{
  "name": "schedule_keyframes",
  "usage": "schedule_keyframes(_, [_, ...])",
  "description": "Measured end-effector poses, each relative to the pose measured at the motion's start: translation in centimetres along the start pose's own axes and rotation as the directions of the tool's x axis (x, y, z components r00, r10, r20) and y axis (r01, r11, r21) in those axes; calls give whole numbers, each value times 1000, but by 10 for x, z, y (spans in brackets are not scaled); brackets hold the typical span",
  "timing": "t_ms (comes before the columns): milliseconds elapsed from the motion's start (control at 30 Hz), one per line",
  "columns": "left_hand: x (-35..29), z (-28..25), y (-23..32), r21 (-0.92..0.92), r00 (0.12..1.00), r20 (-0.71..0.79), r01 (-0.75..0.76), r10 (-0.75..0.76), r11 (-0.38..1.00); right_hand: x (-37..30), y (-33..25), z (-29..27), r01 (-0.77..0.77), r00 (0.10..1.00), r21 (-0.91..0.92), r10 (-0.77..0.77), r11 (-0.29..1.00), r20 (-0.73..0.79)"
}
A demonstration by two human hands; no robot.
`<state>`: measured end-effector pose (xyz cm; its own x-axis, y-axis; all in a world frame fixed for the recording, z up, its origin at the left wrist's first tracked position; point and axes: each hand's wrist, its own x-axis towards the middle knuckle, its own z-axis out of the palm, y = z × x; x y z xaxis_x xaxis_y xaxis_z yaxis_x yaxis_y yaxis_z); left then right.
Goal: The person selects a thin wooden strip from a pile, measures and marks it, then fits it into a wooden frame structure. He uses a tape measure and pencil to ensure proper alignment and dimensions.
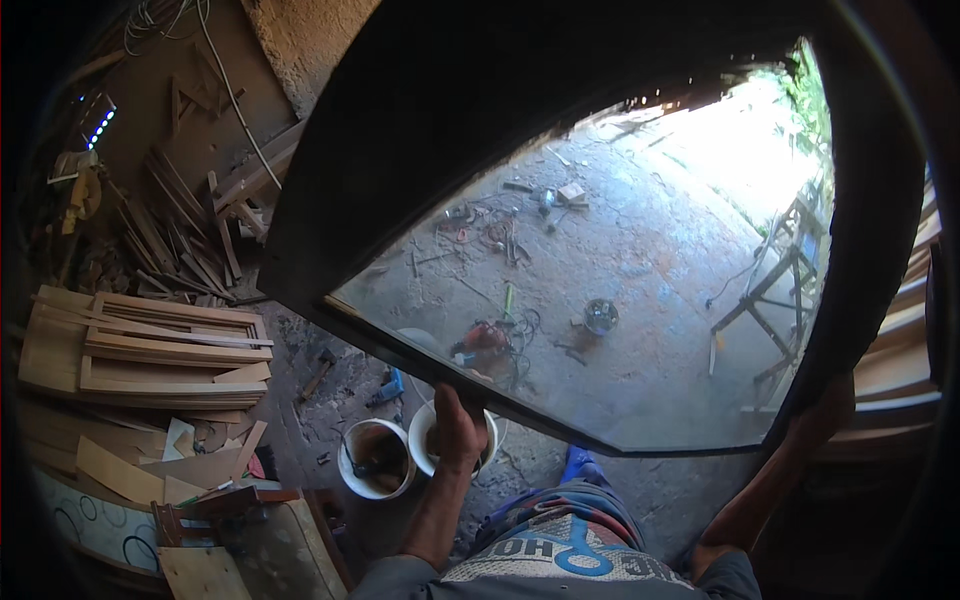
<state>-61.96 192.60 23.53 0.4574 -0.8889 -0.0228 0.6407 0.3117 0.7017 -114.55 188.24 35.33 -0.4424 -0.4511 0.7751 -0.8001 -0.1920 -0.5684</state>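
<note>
A large dark frame [430,130] with a clear glass pane [640,290] is held up in front of me, tilted, filling much of the view. My left hand [460,428] grips its lower edge, thumb on the near side and the other fingers mostly hidden. Around the lower right side of the frame, my right hand [826,408] is closed in shadow, its fingers hard to see. Below my left hand stand two white buckets, one [347,465] with dark things inside and another [416,445] partly covered by that hand.
Stacked wooden frames [170,345] and board offcuts [120,470] lie at left, beside a hammer [317,375] and blue drill [386,388]. Beyond the glass are a red power tool [484,338], a round tin [600,317], scattered tools and a trestle [783,290]. Long boards [895,370] stand right.
</note>
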Motion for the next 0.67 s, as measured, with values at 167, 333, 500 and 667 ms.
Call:
schedule_keyframes(167, [61, 47, -48, 32, 999, -18, -35, 35, 999, 69, 22, 111, -147, 987, 270, 122, 951, 109])
schedule_keyframes(333, [116, 67, -77, 65, 987, -111, -112, 119, 992, 123, 26, 229, -96, 987, 129, 78, 987, 138])
schedule_keyframes(500, [210, 96, -106, 33, 982, -145, -114, 118, 993, 171, -5, 341, -113, 975, 162, 79, 980, 207])
schedule_keyframes(667, [311, 54, -182, -55, 968, -235, -108, 92, 993, 229, 12, 449, 52, 966, 88, -73, 995, 248])
